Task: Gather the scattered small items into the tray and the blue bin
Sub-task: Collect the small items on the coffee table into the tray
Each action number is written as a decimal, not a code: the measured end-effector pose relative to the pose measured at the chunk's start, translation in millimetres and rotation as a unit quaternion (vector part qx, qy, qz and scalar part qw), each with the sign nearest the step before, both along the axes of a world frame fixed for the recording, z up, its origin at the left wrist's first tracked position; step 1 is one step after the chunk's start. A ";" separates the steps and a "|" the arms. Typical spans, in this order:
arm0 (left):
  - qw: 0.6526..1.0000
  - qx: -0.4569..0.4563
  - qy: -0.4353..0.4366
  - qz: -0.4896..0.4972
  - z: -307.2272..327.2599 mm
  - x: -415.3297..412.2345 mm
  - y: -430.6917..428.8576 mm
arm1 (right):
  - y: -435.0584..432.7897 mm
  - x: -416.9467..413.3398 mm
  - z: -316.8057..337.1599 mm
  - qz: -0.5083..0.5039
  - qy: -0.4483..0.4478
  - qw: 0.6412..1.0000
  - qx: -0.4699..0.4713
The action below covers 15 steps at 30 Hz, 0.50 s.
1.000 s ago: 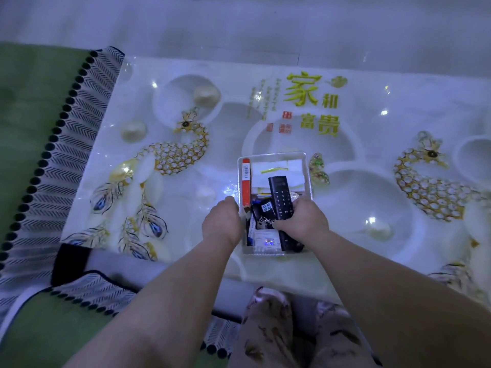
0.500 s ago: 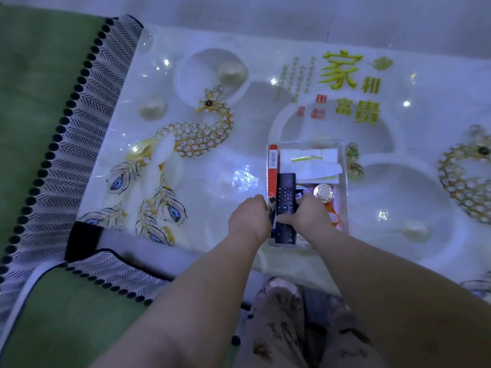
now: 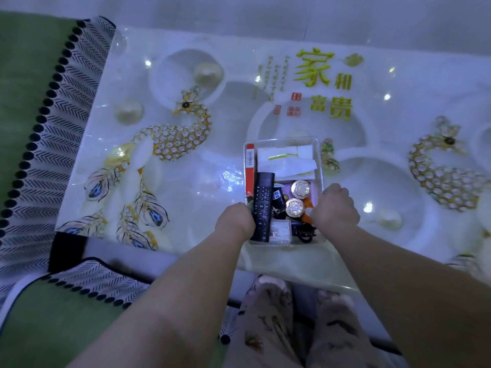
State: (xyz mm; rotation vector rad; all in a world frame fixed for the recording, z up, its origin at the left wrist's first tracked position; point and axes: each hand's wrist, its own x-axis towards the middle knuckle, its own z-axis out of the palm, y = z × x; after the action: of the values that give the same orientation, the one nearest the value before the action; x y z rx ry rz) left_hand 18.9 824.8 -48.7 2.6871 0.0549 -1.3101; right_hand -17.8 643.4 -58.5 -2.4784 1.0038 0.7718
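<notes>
Glossy glass tabletop [image 3: 202, 197]; clear plastic tray [image 3: 281, 140]; matt black plastic remote control [image 3: 262, 205]; shiny metallic jar lids [image 3: 300, 188]; white paper [image 3: 285, 160].

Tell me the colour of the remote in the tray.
Black remote, clearest in the head view.

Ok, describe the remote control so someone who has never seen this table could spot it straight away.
Find the clear tray on the patterned table, between the person's two hands. Along its left side, beside the red box, lies the remote control, close by the left hand. It is the only long black bar with rows of buttons; the gold-capped jars next to it are round.
</notes>
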 end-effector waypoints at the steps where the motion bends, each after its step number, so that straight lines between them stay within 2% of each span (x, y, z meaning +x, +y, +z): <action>1: 1.000 0.004 -0.002 0.002 -2.3 0.0 -2.2 | -2.4 -1.9 -0.9 -0.003 0.010 1.000 0.019; 4: 1.000 0.018 -0.009 0.023 -7.8 -0.1 -4.4 | -7.1 -7.2 -4.1 -0.011 0.039 0.996 0.080; 7: 0.999 0.025 -0.003 0.039 -12.7 1.0 -5.6 | -13.1 -11.3 -3.1 -0.012 0.032 0.995 0.092; 15: 0.999 0.031 -0.013 -0.016 -3.1 -0.5 -26.2 | -38.4 -14.6 9.5 -0.014 0.028 0.993 0.111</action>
State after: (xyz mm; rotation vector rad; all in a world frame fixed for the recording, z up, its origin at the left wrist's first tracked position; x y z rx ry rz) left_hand 18.4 798.5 -51.7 2.7672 0.0513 -1.3036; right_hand -32.4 605.0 -49.0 -2.2604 0.9166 0.8953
